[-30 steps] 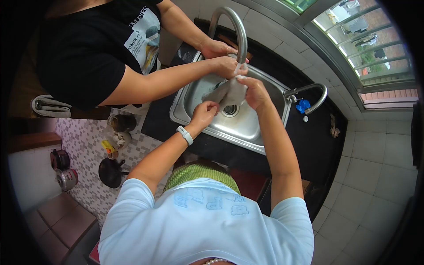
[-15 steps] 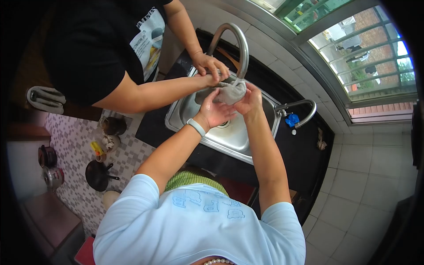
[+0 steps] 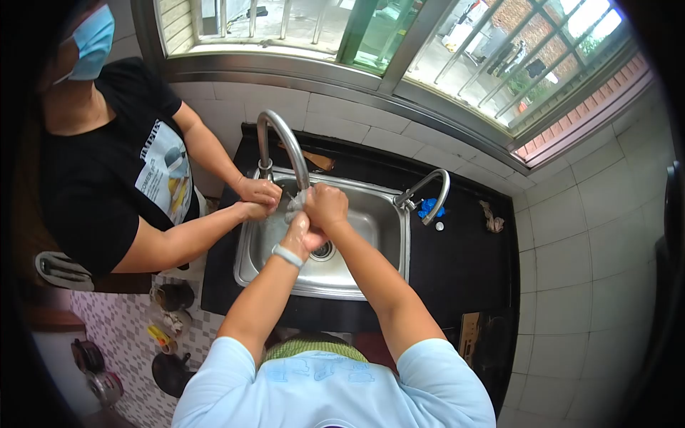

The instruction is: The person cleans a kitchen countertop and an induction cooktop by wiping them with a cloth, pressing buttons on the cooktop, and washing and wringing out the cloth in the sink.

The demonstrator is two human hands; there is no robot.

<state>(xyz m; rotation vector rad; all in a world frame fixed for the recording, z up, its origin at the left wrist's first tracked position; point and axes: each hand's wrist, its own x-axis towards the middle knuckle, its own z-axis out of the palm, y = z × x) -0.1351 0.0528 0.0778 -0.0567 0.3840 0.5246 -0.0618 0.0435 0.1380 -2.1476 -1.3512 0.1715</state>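
A wet-looking pale grey cloth (image 3: 294, 204) is bunched up under the large curved faucet (image 3: 285, 143), above the steel sink (image 3: 365, 221). My right hand (image 3: 327, 207) is closed in a fist around it. My left hand (image 3: 305, 234), with a light band at its wrist, presses against the right from below, its thumb up by the cloth and its fingers curled, partly hidden. Close on the left, a co-worker's two hands (image 3: 259, 197) are clasped together over the sink's left side, apart from mine.
A smaller curved tap (image 3: 437, 194) stands on the sink's right, near a crumpled blue item (image 3: 430, 208) and a small white cap (image 3: 439, 226) on the black counter (image 3: 464, 264). Windows (image 3: 471, 64) line the wall behind. A dark pan (image 3: 171, 374) and other pots sit on the floor at left.
My hands have gone from spread around the cloth to closed together on it. The co-worker's hands have drawn back left, away from the cloth. My view has tilted up.
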